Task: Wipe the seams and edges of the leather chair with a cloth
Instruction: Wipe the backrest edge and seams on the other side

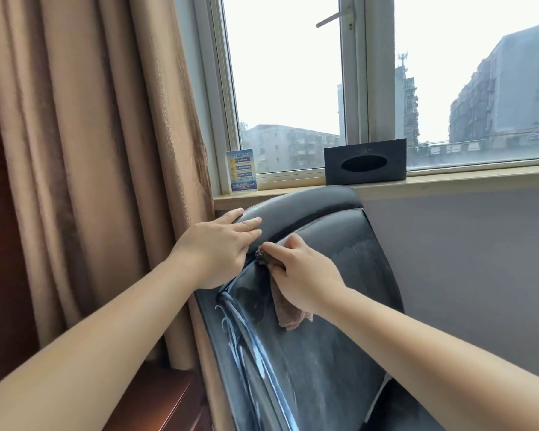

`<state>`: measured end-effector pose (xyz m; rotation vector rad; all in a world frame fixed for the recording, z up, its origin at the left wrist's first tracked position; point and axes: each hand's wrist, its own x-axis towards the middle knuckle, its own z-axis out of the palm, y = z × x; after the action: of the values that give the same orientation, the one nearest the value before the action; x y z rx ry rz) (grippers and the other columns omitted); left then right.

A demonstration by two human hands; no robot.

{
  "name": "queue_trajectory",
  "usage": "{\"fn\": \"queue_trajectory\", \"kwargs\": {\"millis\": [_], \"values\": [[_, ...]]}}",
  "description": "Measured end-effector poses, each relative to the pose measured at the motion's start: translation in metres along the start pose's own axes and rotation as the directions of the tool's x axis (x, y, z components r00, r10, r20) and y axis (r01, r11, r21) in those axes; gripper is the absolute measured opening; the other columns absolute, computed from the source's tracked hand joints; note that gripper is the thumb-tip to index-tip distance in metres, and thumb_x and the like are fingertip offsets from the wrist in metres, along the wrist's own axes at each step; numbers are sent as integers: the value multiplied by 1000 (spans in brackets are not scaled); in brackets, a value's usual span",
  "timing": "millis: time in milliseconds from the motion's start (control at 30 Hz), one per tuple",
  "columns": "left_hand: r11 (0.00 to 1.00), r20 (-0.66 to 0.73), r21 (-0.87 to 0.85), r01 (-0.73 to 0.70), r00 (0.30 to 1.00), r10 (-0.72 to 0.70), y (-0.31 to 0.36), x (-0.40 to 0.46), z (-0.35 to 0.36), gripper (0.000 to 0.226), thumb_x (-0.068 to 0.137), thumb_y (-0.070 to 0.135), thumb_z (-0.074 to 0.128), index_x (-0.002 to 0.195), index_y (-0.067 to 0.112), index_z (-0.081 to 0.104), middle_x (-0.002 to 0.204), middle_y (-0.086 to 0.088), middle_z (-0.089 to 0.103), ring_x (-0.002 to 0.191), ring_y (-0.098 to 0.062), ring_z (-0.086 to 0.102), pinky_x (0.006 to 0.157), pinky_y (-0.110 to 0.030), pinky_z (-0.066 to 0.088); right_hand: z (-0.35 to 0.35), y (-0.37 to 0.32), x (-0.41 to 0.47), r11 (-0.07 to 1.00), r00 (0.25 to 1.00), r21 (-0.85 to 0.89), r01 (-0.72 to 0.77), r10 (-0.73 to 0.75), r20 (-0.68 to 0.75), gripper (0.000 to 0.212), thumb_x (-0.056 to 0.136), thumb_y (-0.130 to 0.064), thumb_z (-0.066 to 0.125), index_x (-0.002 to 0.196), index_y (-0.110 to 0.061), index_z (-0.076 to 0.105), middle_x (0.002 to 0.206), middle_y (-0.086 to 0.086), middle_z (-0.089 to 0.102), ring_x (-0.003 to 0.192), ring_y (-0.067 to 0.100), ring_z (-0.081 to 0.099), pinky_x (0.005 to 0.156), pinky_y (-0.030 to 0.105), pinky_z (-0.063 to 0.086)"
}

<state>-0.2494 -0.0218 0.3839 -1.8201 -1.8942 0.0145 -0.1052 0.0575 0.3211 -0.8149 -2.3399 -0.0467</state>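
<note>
Most of the seam work looks unfinished, we judge: our right hand (305,275) pinches the brown cloth (288,309) and presses it into the seam near the upper left corner of the leather chair (339,321). Our left hand (221,247) lies flat, fingers straight, on the top roll just beside it. The chair's dark back, standing under the windowsill (448,180), shows a dusty, streaked haze, with pale piping along its left edge.
</note>
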Motion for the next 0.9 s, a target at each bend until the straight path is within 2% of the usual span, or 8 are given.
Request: {"fn": "queue_trajectory", "kwargs": {"millis": [100,200,333,533,700,900], "values": [[993,7,-112,23,1000,-22,-1,6,-2,47,104,25,27,150,36,27,156,28,11,147,1,0,117,-27,24,2,0,1,998,998,7,-56,56,-30,37,99,-33,35,135,-42,39,113,0,45,95,25,55,63,28,37],[980,16,-195,41,999,-39,-3,8,-1,46,104,22,31,148,35,34,155,29,17,146,3,3,118,-29,22,2,-1,2,996,996,15,-89,89,-15,39,99,-32,33,136,-42,38,117,2,46,99,27,55,67,30,42],[978,5,-209,28,1000,-28,-4,9,0,46,104,21,33,148,33,34,155,27,18,146,3,3,116,-23,18,-3,-4,3,996,996,-26,-85,86,15,39,99,-33,32,137,-39,36,118,5,45,96,28,56,66,31,43],[974,-5,-227,26,1000,-28,-3,5,-2,45,104,20,34,148,31,35,155,26,20,146,2,5,115,-21,17,-4,-9,-1,994,996,-63,-92,93,8,38,99,-32,31,136,-38,37,114,6,45,93,29,56,65,31,43],[977,-3,-208,46,999,-47,-3,0,-2,46,103,20,33,148,32,34,156,26,19,147,0,4,117,-30,24,-8,-14,-3,992,995,-86,-96,96,-5,35,99,-32,32,132,-37,40,105,3,44,88,28,55,61,30,39],[983,-28,-174,61,997,-66,2,-5,-2,47,102,18,32,146,32,38,156,24,20,147,-3,7,116,-34,29,-17,-21,-9,980,977,-21,-198,199,81,36,98,-28,34,132,-36,42,119,6,43,98,32,55,69,33,41]]}}
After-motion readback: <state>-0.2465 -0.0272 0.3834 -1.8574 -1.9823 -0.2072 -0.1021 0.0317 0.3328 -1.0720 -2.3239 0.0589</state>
